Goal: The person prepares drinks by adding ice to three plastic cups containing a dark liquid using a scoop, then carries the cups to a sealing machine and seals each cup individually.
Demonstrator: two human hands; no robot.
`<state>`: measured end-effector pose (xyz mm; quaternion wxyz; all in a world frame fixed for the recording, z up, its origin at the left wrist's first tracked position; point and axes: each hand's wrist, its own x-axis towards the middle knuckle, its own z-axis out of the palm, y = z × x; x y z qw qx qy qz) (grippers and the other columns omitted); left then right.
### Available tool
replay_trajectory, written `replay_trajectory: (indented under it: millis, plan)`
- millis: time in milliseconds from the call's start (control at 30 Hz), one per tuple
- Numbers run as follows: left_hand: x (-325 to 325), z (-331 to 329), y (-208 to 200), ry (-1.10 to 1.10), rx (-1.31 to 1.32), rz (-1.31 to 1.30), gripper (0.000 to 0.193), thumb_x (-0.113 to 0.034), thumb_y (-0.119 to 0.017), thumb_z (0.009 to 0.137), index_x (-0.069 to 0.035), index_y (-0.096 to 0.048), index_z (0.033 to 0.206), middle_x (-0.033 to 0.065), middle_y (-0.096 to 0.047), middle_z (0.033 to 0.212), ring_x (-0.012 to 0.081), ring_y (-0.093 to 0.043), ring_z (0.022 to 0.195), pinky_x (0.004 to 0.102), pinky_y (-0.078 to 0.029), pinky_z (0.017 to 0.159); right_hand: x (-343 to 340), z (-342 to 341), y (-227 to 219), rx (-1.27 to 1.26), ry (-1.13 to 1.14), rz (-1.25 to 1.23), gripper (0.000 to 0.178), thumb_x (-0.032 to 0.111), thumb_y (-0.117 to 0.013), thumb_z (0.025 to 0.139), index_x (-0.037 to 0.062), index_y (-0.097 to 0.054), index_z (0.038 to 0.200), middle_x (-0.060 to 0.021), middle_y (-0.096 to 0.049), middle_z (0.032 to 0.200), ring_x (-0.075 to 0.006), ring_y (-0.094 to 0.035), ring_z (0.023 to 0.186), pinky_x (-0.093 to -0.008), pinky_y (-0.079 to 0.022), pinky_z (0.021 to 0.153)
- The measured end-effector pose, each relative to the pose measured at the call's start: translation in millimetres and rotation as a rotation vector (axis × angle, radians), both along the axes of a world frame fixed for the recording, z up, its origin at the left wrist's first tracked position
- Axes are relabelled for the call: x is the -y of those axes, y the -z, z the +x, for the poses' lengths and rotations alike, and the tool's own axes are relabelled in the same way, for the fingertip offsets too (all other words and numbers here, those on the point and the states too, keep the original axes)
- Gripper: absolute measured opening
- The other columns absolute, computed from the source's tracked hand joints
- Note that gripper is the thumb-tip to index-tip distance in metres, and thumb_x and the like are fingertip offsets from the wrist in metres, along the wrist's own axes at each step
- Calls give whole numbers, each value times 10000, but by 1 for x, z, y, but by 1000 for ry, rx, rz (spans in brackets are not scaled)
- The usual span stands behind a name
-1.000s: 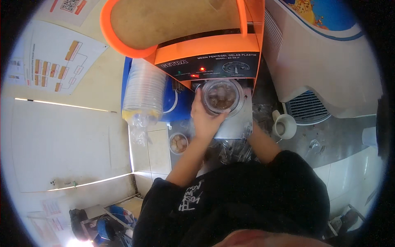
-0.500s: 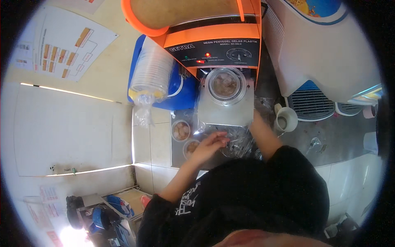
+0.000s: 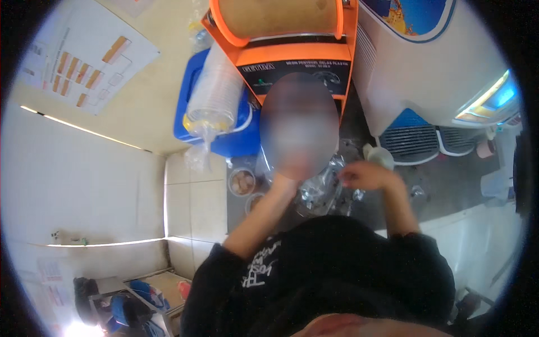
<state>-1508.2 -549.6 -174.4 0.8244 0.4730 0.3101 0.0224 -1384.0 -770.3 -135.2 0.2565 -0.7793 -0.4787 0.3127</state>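
My left hand point(image 3: 295, 168) reaches up to the front of an orange cup sealing machine point(image 3: 292, 53). A blurred oval patch covers its fingers and whatever sits at the machine's tray. Just right of that, my right hand point(image 3: 362, 175) hovers by crumpled clear plastic film point(image 3: 317, 194), its fingers curled together; I cannot make out what they hold. A clear cup with ice and brown contents point(image 3: 242, 182) stands left of the left forearm. Below it, a second cup point(image 3: 254, 202) is partly hidden by that forearm.
A beige mug point(image 3: 380, 157) stands behind my right hand. A white dispenser with black drip trays point(image 3: 409, 145) rises at the right. Stacked clear cups point(image 3: 216, 92) in plastic lie over a blue container point(image 3: 185, 121) at the left. A wide film roll point(image 3: 275, 17) tops the machine.
My left hand has moved up and right from beside the film to the machine's front. My right hand has come out from beside the tray, toward the mug. The view has shifted slightly.
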Motion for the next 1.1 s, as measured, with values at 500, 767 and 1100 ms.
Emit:
replay_trajectory:
  millis: [500, 767, 1100]
  plan:
    - [-10, 108, 5, -33, 40, 56, 211, -318, -500, 931, -110, -478, 955, 47, -628, 992, 129, -611, 785, 259, -468, 606, -150, 275, -327, -176, 923, 1417, 369, 280, -605, 797, -22, -595, 1009, -157, -592, 963, -219, -548, 869, -382, -419, 754]
    - [-9, 97, 24, -109, 161, 152, 189, -311, -498, 938, -126, -512, 976, 21, -612, 915, 109, -577, 774, 268, -461, 650, -91, 148, -272, -146, 802, 1504, 349, 257, -509, 906, 94, -448, 603, -9, -437, 577, -122, -391, 525, -278, -344, 503]
    - [-8, 78, -19, 164, -98, 183, 224, -275, -525, 920, -82, -594, 1009, 57, -660, 881, 143, -603, 749, 288, -479, 667, -124, 128, -280, -165, 704, 1644, 316, 234, -567, 878, 154, -416, 612, 55, -360, 508, -76, -316, 404, -236, -247, 386]
